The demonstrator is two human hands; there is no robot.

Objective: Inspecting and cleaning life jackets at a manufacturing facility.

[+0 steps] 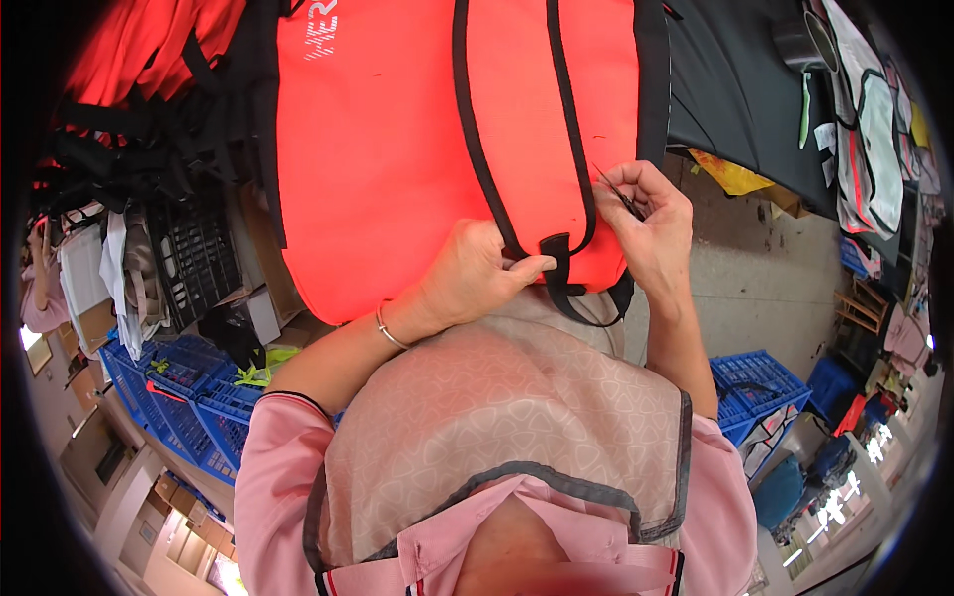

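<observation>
A bright orange-red bag (pixel 378 169) with black edging lies flat in front of me. Down its right part runs a wide orange strap (pixel 519 119) bordered in black, ending in a black webbing loop (pixel 558 266) at the near edge. My left hand (pixel 477 266) is closed at that end, its thumb pressed beside the webbing and its fingers curled partly out of sight. Over the lower right of the strap, my right hand (pixel 651 214) grips dark, pointed thread snips (pixel 622 199), whose tip points up and left. A few loose dark threads show on the fabric.
More orange fabric (pixel 149 50) and tangled black straps (pixel 129 139) lie at the far left. Blue plastic crates stand at left (pixel 204 397) and right (pixel 760 387). A black-covered surface (pixel 735 89) at the far right carries a metal cup (pixel 807 42).
</observation>
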